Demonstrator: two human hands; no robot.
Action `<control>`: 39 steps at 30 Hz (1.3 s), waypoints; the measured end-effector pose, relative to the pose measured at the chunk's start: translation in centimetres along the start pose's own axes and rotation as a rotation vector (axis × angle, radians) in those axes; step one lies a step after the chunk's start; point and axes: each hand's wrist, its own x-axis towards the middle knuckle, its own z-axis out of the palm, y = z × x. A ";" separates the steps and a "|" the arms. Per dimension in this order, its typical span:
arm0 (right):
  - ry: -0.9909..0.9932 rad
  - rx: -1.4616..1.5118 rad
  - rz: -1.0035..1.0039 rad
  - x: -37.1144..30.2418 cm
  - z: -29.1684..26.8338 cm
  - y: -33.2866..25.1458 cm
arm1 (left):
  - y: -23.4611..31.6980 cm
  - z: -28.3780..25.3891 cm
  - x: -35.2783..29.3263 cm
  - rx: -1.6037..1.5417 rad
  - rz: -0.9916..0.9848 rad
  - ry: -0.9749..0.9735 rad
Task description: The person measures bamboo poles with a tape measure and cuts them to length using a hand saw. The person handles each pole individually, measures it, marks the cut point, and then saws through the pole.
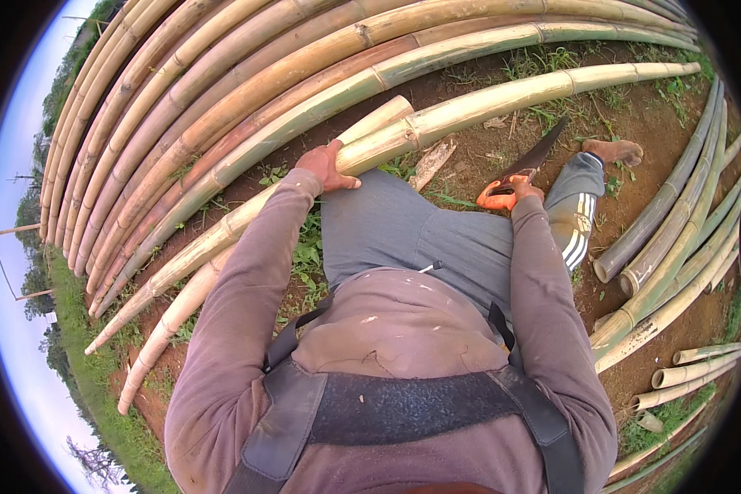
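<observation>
A long, pale bamboo pole (486, 107) runs across in front of me from the lower left to the upper right. My left hand (328, 167) is wrapped around it near the middle, thumb on the near side. A second bamboo pole (174, 323) lies close along it; a cut bamboo end (383, 115) shows just beyond my left hand. In my right hand (525, 191) is a hand saw with an orange handle (496, 196), its dark curved blade (543, 146) angled up to the right. The blade is apart from the pole.
Many bamboo poles (247, 90) lie side by side beyond. More poles (675, 214) rest on the right, with short cut pieces (696, 375) at the lower right. A split bamboo scrap (432, 165) lies on the soil near my legs. My bare foot (613, 151) is at the right.
</observation>
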 end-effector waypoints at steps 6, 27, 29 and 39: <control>-0.305 0.932 -0.253 -8.3 -6.6 -3.7 | 0.9 -0.3 0.2 -0.062 0.004 0.007; -0.033 0.509 -1.189 -27.5 -13.1 2.6 | 15.7 -2.1 1.6 0.057 0.065 0.110; -0.133 0.525 -1.190 -28.3 -11.6 2.0 | 15.5 -1.6 1.0 0.068 0.060 0.139; -0.388 0.450 -1.133 -28.8 -8.1 0.3 | 7.8 -1.5 1.6 0.005 0.030 0.114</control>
